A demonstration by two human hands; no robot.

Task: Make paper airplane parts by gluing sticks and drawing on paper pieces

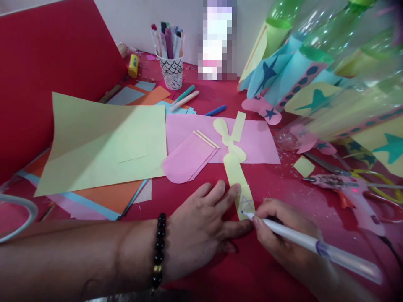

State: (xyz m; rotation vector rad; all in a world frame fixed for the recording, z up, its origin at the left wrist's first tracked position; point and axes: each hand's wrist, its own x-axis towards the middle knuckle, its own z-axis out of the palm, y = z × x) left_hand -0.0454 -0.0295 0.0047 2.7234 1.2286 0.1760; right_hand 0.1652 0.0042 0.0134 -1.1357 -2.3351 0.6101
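My right hand (283, 235) is closed around a white marker pen (292, 233) with a purple band. Its tip touches a yellow paper strip (236, 178), where a star outline (247, 204) is drawn. My left hand (204, 222) lies with fingers spread, its fingertips pressing on the strip's edges. Just beyond the strip is a yellow propeller-shaped paper cutout (228, 140), beside a short yellow strip (239, 127). Rounded pink paper pieces (189, 159) lie left of it, over a pink sheet (261, 142).
A large yellow sheet (103, 142) covers coloured papers at left. A cup of markers (171, 73) stands at the back near a yellow glue stick (133, 66). At right are plastic bottles decorated with paper (317, 84), a pink glue gun (355, 197) and yellow-handled scissors (374, 184).
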